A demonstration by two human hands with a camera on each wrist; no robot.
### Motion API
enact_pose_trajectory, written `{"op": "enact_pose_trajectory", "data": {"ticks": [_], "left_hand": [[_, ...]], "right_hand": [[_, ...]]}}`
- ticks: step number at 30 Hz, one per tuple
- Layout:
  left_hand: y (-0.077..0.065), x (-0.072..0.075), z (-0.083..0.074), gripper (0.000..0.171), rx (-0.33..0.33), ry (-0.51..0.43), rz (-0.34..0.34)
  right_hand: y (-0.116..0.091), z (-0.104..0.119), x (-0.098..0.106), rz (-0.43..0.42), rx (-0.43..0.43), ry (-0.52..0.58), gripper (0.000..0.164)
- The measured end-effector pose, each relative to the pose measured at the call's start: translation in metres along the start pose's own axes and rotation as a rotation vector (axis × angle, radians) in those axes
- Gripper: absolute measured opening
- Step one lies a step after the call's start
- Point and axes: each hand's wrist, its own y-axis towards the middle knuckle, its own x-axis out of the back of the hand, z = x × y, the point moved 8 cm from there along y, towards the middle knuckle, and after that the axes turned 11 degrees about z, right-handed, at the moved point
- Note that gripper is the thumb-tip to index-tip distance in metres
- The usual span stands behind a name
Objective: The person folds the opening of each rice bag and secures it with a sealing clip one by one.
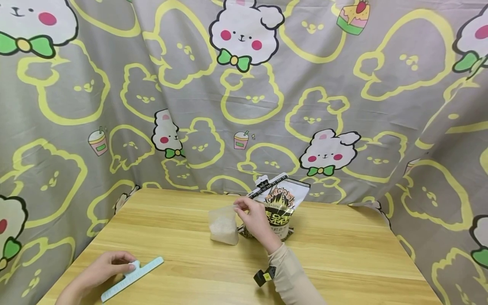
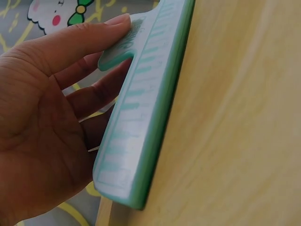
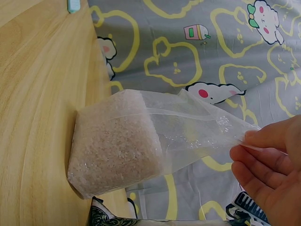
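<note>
My left hand pinches the handle tab of a pale blue-green bag clip, a long bar with a piano-key pattern in the left wrist view. The thumb lies on the tab, with the other fingers behind it. My right hand pinches the top edge of a clear plastic bag of rice. The bag's lower part is filled with grains and stands on the table, while its upper part is drawn toward the fingertips.
Behind my right hand stands a printed packaging bag with a black-and-white piano-key clip across its top corner. The wooden table is bounded by a patterned grey curtain at the back and sides.
</note>
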Motion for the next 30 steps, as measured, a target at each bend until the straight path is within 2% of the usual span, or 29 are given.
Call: {"op": "enact_pose_trajectory", "data": {"ticks": [11,19,24,30], "left_hand": [[0.003,0.0,-0.003,0.037,0.057,-0.022,-0.037],[0.006,0.003,-0.012,0.041,0.013,0.069,-0.062],[0.01,0.005,-0.016,0.044,0.028,0.051,-0.066],[0.016,0.007,-0.029,0.044,-0.02,0.056,-0.063]], "right_hand": [[0.0,0.0,0.001,-0.002,0.001,-0.002,0.013],[0.0,0.0,0.0,-0.008,0.025,-0.017,0.013],[0.0,0.001,0.0,-0.005,0.017,-0.012,0.013],[0.0,0.002,0.001,-0.002,0.006,-0.012,0.012]]}}
